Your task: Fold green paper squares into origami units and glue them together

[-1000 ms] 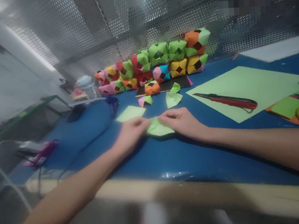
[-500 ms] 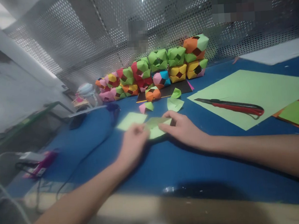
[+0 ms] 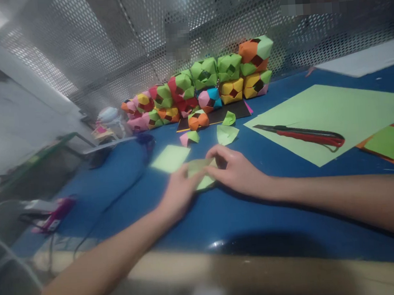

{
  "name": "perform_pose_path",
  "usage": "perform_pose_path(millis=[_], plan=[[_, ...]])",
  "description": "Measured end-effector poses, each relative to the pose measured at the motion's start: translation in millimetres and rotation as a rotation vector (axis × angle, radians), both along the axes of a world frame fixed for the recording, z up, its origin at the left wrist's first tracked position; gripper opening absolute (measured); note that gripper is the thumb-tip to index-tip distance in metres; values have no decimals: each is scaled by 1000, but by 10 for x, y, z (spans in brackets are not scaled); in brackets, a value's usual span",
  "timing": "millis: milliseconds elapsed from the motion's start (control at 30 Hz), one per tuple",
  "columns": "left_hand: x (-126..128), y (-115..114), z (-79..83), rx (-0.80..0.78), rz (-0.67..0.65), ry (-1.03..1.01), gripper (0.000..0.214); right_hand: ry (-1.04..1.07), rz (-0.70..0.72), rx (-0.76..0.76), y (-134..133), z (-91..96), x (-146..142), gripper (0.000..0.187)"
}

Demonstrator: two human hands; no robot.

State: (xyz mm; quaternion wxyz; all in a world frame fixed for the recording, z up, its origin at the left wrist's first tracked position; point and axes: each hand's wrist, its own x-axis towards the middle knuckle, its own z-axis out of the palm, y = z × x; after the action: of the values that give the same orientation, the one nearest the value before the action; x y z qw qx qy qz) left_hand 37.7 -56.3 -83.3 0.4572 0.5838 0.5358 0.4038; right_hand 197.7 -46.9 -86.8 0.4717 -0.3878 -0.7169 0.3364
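Between my hands is a small piece of light green paper (image 3: 203,167), partly folded and held just over the blue tabletop. My left hand (image 3: 178,187) pinches its left side, thumb on top. My right hand (image 3: 233,167) grips the right side with thumb and bent fingers, which hide that edge. A flat light green paper square (image 3: 171,158) lies just beyond my left hand. Past my right hand are a folded light green piece (image 3: 227,134) and a smaller bright green one (image 3: 229,118). A pink and green folded piece (image 3: 190,138) sits beside them.
Folded paper cubes (image 3: 205,73) in many colours stand stacked along the perforated metal wall. A red and black box cutter (image 3: 303,135) rests on a large light green sheet (image 3: 318,106) at right. A pink power strip (image 3: 56,216) with cables is at the left edge.
My left thumb has slid inward over the paper, closer to my right thumb. The view has shifted slightly, so the things at the back appear a little higher.
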Motion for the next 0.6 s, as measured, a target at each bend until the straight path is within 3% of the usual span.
perform_pose_path(millis=[300,600], plan=[[-53,16,-42,47,-33,62,16,-35,49,280,13,-74,-12,15],[-39,7,-60,47,17,87,11,-70,37,356,21,-130,-9,19]])
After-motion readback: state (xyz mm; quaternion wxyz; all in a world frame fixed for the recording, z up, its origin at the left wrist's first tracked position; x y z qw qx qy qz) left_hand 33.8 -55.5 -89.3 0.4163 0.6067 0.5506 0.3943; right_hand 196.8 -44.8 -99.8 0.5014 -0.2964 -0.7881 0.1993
